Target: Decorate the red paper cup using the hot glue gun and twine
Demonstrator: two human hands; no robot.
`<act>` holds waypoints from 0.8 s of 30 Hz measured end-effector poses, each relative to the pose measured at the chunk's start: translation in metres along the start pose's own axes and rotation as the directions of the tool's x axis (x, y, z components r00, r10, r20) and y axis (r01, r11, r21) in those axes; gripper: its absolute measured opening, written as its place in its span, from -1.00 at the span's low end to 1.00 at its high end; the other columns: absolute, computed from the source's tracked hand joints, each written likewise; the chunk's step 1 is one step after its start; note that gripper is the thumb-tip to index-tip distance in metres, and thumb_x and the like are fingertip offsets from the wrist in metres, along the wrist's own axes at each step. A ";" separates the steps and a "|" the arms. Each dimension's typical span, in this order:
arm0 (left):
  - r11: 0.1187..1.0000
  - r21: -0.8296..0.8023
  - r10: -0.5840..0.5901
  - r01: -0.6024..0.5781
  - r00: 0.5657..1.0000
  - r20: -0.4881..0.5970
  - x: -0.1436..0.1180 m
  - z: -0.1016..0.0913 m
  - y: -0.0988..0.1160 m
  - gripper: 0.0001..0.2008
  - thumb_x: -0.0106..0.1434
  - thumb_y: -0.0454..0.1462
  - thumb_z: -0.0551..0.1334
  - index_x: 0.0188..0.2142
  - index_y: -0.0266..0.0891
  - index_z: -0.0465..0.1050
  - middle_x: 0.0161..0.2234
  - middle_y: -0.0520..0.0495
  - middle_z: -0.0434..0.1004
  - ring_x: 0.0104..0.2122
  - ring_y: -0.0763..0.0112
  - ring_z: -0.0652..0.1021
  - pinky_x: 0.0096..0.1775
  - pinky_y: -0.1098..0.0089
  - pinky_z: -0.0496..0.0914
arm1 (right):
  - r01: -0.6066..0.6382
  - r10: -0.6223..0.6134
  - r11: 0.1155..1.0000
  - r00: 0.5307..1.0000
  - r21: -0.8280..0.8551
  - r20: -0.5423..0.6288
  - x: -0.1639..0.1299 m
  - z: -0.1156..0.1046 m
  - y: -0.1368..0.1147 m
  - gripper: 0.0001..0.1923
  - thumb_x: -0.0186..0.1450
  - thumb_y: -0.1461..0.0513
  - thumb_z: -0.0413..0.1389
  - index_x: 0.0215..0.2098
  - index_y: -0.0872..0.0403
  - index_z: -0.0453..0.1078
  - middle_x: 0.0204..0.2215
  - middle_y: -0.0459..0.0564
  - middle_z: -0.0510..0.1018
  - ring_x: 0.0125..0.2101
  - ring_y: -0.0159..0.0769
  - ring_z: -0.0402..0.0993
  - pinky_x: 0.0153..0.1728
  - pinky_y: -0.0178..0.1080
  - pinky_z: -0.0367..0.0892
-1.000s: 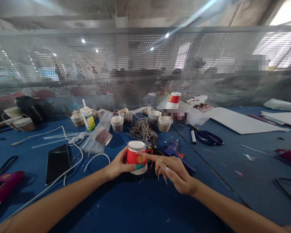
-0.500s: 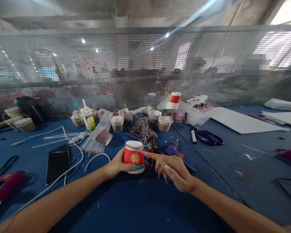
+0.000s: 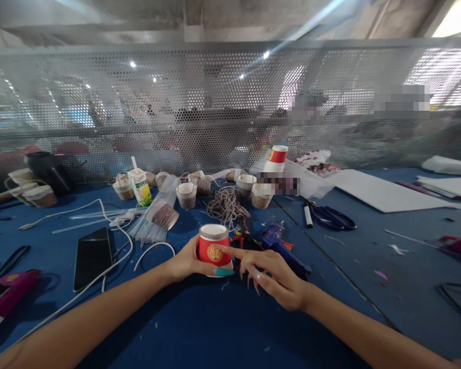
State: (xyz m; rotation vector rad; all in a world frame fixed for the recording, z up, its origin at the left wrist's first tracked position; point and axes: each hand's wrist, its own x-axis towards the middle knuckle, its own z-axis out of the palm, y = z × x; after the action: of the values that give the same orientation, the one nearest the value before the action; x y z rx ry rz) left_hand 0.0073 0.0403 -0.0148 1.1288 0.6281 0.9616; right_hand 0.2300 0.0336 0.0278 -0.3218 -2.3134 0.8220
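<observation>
A red paper cup (image 3: 208, 248) with a gold emblem stands near the middle, narrow end apparently up. A grey band circles it just below its white top. My left hand (image 3: 187, 261) grips the cup from the left, its thumb with a long teal nail across the lower front. The index finger of my right hand (image 3: 273, 274) stretches out to the emblem, with the other fingers loosely bent and apart; nothing is held there. Behind the cup lies a tangle of grey-brown cord (image 3: 227, 205). A blue glue gun (image 3: 276, 247) rests beyond my right hand, partly hidden.
Several small cord-wrapped cups (image 3: 186, 196) line the back, beside a drink carton (image 3: 140, 187). At left lie a phone (image 3: 93, 259) and a white cable (image 3: 128, 241). Scissors (image 3: 332, 218) and white sheets (image 3: 384, 192) are at right. A perforated metal screen (image 3: 200, 118) closes the back.
My right index finger has slid down from near the cup's upper edge to the emblem. My left thumb reaches a little further across the cup, still held in place.
</observation>
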 end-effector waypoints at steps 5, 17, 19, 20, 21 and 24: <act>0.998 -0.050 0.024 -0.025 1.000 -0.017 0.001 -0.003 -0.001 -0.26 -0.30 -0.37 0.48 -0.05 -0.27 0.36 -0.17 -0.14 0.55 -0.21 0.22 0.53 -0.10 0.22 0.35 | -0.007 0.010 0.999 0.998 0.040 -0.064 -0.001 0.000 0.004 -0.66 0.41 0.08 -0.18 -0.32 0.11 0.29 -0.15 0.18 0.54 -0.66 -0.52 0.32 -0.66 -0.41 0.30; 0.993 -0.115 0.036 -0.032 0.999 0.037 0.001 -0.006 0.001 -0.36 -0.20 -0.32 0.44 -0.05 -0.24 0.40 -0.16 -0.15 0.56 -0.17 0.16 0.54 -0.06 0.18 0.33 | -0.044 0.045 0.998 0.998 0.045 -0.035 -0.004 0.000 0.008 -0.68 0.41 0.10 -0.17 -0.30 0.11 0.29 -0.13 0.20 0.54 -0.67 -0.49 0.37 -0.67 -0.38 0.33; 0.995 -0.095 0.013 -0.013 1.000 0.003 0.001 -0.006 -0.001 -0.32 -0.25 -0.34 0.46 -0.06 -0.25 0.39 -0.18 -0.15 0.56 -0.20 0.17 0.54 -0.09 0.17 0.35 | -0.065 0.065 0.997 0.998 0.028 -0.006 -0.002 0.001 0.005 -0.71 0.41 0.11 -0.16 -0.28 0.10 0.28 -0.14 0.21 0.55 -0.65 -0.48 0.38 -0.65 -0.38 0.33; 0.997 -0.076 0.002 -0.003 1.000 -0.021 0.001 -0.005 -0.001 -0.31 -0.28 -0.36 0.47 -0.07 -0.26 0.39 -0.21 -0.14 0.57 -0.23 0.19 0.55 -0.11 0.17 0.36 | -0.071 0.071 0.997 0.997 0.021 0.008 -0.002 0.001 0.004 -0.72 0.41 0.11 -0.16 -0.27 0.10 0.27 -0.19 0.19 0.57 -0.63 -0.46 0.39 -0.63 -0.37 0.32; 0.998 -0.056 -0.009 0.007 0.999 -0.041 0.001 -0.004 -0.001 -0.30 -0.30 -0.39 0.48 -0.08 -0.26 0.39 -0.24 -0.12 0.58 -0.26 0.21 0.55 -0.13 0.18 0.38 | -0.072 0.072 0.997 0.997 0.014 0.020 -0.001 0.001 0.002 -0.73 0.41 0.10 -0.16 -0.26 0.09 0.26 -0.26 0.15 0.59 -0.63 -0.44 0.39 -0.62 -0.37 0.32; 1.000 -0.023 -0.011 0.010 0.997 -0.074 0.001 -0.001 0.000 -0.30 -0.33 -0.43 0.49 -0.11 -0.29 0.39 -0.31 -0.08 0.59 -0.32 0.28 0.55 -0.16 0.20 0.40 | -0.065 0.066 0.997 0.997 -0.034 0.031 0.000 0.002 0.000 -0.74 0.41 0.10 -0.16 -0.26 0.07 0.24 -0.39 0.06 0.59 -0.62 -0.43 0.36 -0.57 -0.35 0.34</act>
State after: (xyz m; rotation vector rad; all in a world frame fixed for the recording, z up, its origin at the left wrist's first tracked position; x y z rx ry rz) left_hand 0.0070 0.0417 -0.0148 1.0723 0.6807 1.0031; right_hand 0.2289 0.0327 0.0264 -0.4041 -2.3591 0.8273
